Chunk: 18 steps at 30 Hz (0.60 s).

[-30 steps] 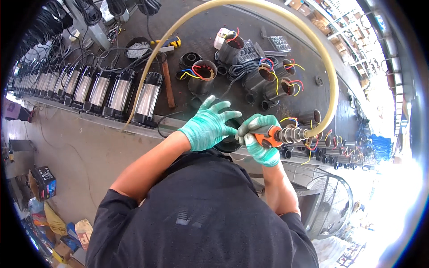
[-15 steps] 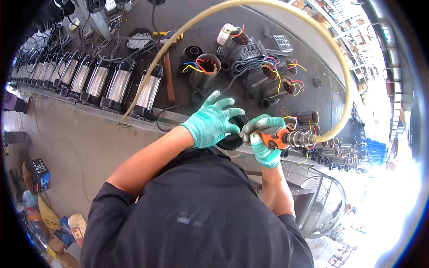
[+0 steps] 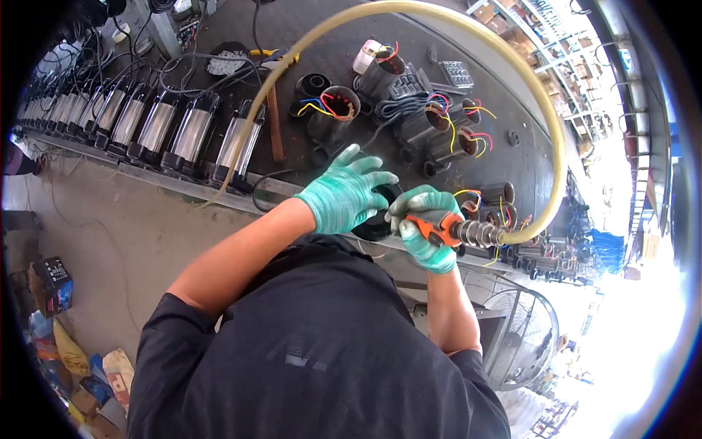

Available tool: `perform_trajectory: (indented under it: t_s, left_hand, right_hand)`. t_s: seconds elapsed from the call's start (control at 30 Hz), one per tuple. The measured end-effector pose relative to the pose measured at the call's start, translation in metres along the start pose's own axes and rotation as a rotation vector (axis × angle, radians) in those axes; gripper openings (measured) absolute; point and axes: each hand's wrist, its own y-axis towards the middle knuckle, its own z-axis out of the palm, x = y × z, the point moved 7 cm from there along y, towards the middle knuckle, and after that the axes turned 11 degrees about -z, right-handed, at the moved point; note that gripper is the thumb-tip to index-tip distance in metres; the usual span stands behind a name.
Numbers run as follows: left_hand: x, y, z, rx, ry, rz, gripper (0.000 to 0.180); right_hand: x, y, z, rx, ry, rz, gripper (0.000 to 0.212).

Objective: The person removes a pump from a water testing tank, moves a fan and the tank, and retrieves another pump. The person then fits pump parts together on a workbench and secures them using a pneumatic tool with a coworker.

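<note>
Our orange tool (image 3: 428,230) dips at its hose (image 3: 560,161), our right hand (image 3: 425,203) gripping it; our left hand (image 3: 340,196) spreads by the black part (image 3: 374,230) between them; hose drag could skew the tool.

My left hand (image 3: 347,192) is spread with its back upward, my bare left forearm (image 3: 245,252) slanting in from the lower left. My right hand (image 3: 426,228) curls in a firm grip, my right forearm (image 3: 451,311) nearly upright below it.
</note>
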Motion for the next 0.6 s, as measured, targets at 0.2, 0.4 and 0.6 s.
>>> perform_trajectory:
  t_s: [0.2, 0.4, 0.6]
  left_hand:
    - [0.002, 0.0, -0.001, -0.019, -0.005, -0.002, 0.027]
    - [0.005, 0.001, -0.005, -0.044, 0.022, 0.0, 0.021]
    - [0.001, -0.001, 0.002, 0.021, 0.028, -0.009, 0.031]
  right_hand:
    - [-0.003, 0.006, -0.003, -0.007, 0.072, -0.025, 0.032]
    - [-0.007, 0.007, -0.006, -0.059, 0.072, -0.012, 0.03]
    - [-0.003, 0.005, -0.008, 0.009, 0.107, 0.006, 0.033]
